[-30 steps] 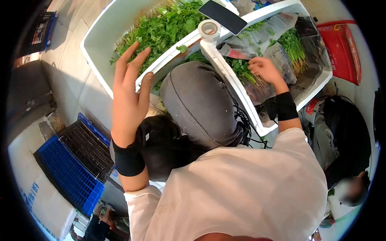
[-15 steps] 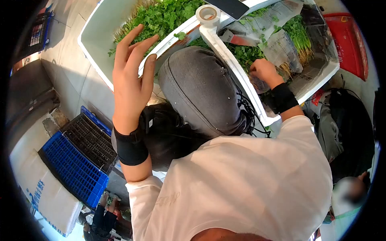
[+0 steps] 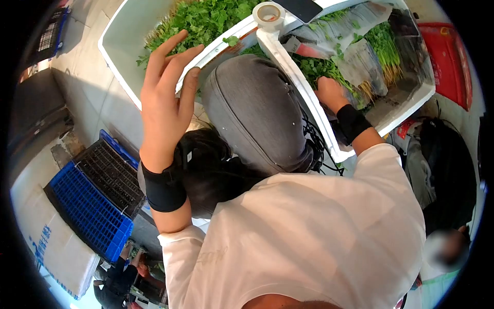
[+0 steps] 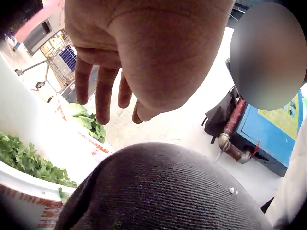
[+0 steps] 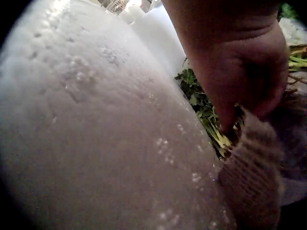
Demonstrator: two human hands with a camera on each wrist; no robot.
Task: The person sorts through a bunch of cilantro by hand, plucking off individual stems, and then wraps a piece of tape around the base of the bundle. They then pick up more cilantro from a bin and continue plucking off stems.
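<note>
Herbs (image 3: 314, 67) lie inside the white box (image 3: 309, 105), just beyond the right hand (image 3: 332, 94), their long axis slanting from leaves at far left to roots at near right. Its curled fingers seem to pinch a corner of a brown sheet (image 5: 254, 165). The left hand (image 3: 164, 110), fingers spread and bare, hangs well apart, past the knee (image 3: 252, 103).

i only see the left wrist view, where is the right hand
Observer: The right hand is inside a white foam box that holds green leafy bunches.
Operator: what is it holding
Observer: Its fingers pinch the top of a brown wrinkled sheet, material unclear.
Operator: anything lying on the box rim
Observer: A round roll of pale tape sits at one corner, beside a flat black phone.
</note>
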